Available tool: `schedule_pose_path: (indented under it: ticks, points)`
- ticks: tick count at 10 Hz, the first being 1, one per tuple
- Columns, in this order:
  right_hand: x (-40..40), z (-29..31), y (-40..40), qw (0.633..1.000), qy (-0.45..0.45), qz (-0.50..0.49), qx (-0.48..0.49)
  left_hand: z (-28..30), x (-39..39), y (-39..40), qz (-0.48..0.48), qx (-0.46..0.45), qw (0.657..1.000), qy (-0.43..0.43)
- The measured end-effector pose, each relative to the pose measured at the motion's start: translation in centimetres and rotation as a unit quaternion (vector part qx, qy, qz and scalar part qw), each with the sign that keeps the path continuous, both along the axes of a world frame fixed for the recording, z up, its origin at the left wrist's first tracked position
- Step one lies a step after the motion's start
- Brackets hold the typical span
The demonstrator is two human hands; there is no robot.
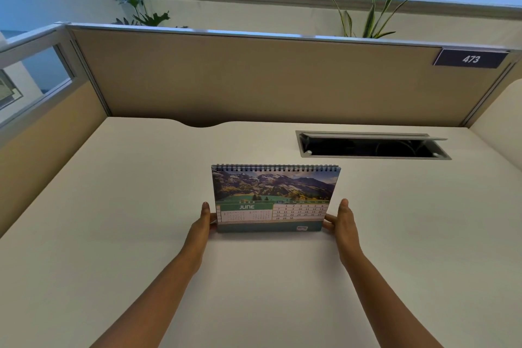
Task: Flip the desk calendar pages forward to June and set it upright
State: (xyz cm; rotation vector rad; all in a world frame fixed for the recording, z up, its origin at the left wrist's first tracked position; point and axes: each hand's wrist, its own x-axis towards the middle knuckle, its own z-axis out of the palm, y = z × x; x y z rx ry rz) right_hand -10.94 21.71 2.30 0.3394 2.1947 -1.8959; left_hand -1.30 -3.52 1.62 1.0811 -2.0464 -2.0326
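Note:
A spiral-bound desk calendar (272,198) stands upright in the middle of the white desk (113,206), its black wire binding on top. The page facing me shows a mountain photo above a green banner reading JUNE and a date grid. My left hand (204,223) rests against the calendar's lower left edge, thumb up and fingers tucked behind the corner. My right hand (341,222) mirrors it at the lower right edge, fingers touching the base. Both hands flank the calendar at its base and hold it lightly.
An open cable hatch (372,145) with a raised lid is sunk into the desk at the back right. A beige partition (254,79) with a "473" plate (470,59) walls the far side; lower panels close off the left and right.

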Motion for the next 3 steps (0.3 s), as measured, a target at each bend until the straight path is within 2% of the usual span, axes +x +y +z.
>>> schedule_pose_path:
  ticks: [2,3]
  points:
    - [1.4,-0.1,2.1,0.995,0.071,-0.021,0.060,-1.1,0.8,-0.3,0.042,-0.040,0.998,0.037]
    - [1.8,1.0,3.3,0.992,0.109,-0.051,0.046,-1.2,1.5,0.2,0.048,-0.107,0.992,0.041]
